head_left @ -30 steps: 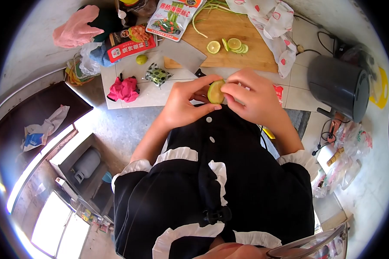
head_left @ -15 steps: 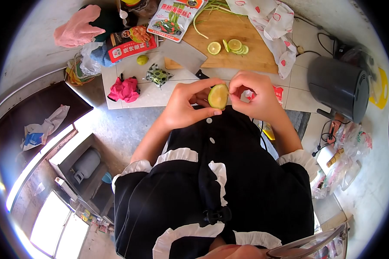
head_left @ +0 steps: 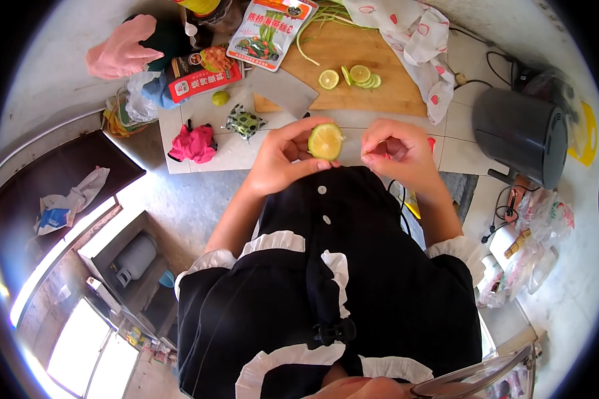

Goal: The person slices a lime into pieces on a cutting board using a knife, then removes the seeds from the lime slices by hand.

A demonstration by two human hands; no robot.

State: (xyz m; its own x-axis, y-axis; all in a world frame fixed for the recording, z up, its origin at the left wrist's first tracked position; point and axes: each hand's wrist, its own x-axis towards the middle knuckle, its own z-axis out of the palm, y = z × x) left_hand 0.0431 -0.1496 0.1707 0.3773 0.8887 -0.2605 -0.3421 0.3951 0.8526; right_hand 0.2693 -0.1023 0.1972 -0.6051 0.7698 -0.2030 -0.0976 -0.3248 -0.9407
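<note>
- The left hand (head_left: 281, 158) pinches the cut lime (head_left: 326, 142) between thumb and fingers; that grip is best kept light and low on the rind, so the flesh isn't squeezed.
- The lime sits upright near the counter's front edge, its cut face turned towards the wearer, a tiny pale bit at its right rim. Tilting that face to the light should help fingertip work.
- The right hand (head_left: 406, 151) is just apart from it, thumb and forefinger pressed together; whether they hold something tiny, I can't tell. Short, shallow fingertip moves would likely suit best.
- As for room, the pink bundle (head_left: 194, 143) lies by the counter's (head_left: 229, 151) front edge, the patterned packet (head_left: 244, 122) between it and the left hand.
- The cleaver (head_left: 283, 92) overlaps the board's left side, its handle end hidden behind the left hand; that wrist should avoid swinging forward.
- The cutting board (head_left: 396, 100) lies just beyond both hands, lime slices (head_left: 361, 76) well inside its near edge.
- To the right, there's some space before the grey container (head_left: 516, 133), so the right hand can draw aside easily.
</note>
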